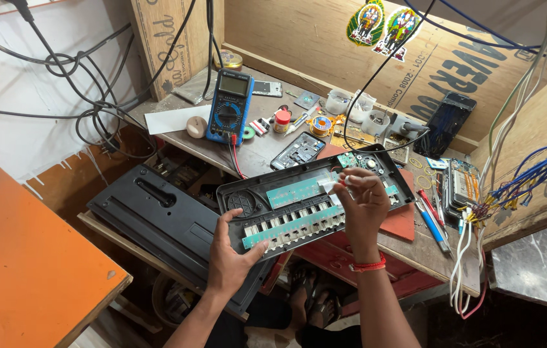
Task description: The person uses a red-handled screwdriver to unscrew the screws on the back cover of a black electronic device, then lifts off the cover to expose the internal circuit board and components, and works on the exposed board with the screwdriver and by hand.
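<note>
Okay, I'm propping the opened black keyboard chassis (312, 196) over the workbench (254, 151) edge, green circuit strips (296, 191) facing up. My left hand (229, 254) is gripping its near-left edge, thumb on top. My right hand (363, 206) is pinching a small white piece (330, 185) (can't tell what) against the upper strip, fingers nearly closed. A blue multimeter (229, 106) is lying behind.

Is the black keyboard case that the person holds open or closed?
Open. The keyboard case shows bare green circuit strips inside; its black cover lies apart beside it.
</note>
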